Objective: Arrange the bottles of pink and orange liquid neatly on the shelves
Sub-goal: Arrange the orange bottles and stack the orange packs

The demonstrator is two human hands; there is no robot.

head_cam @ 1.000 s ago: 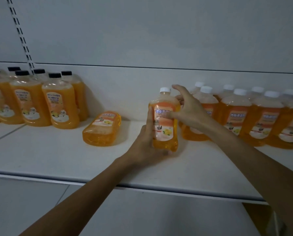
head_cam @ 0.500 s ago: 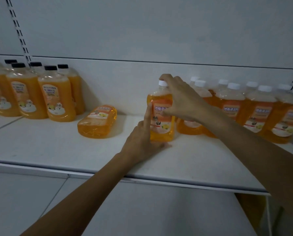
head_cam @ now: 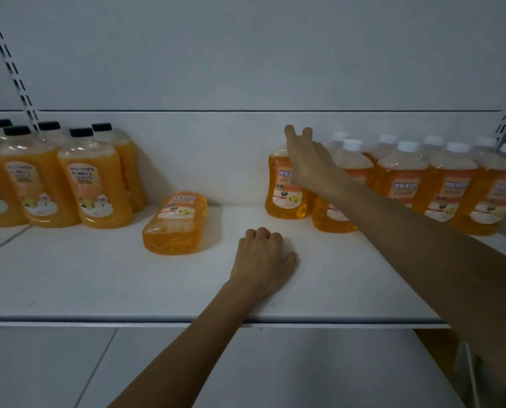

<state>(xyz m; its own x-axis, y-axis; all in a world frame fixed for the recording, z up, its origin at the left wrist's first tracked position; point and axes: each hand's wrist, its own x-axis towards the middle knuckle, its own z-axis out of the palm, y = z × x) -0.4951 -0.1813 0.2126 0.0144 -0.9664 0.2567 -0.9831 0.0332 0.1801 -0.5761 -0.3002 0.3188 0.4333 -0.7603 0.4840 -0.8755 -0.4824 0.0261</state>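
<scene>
Both hands have released the white-capped bottle [head_cam: 285,198], which now stands upright at the back of the shelf [head_cam: 98,284], at the left end of the white-capped row [head_cam: 452,184]. The right hand [head_cam: 307,163] reaches over its neck, fingers [head_cam: 290,139] straight and spread, gripping nothing. The left hand [head_cam: 263,260] rests on the shelf nearer the front edge, fingers curled on nothing. Left of those curled fingers one toppled bottle [head_cam: 175,223] lies on its side, likely next to be stood up, with bare shelf between it and the row.
</scene>
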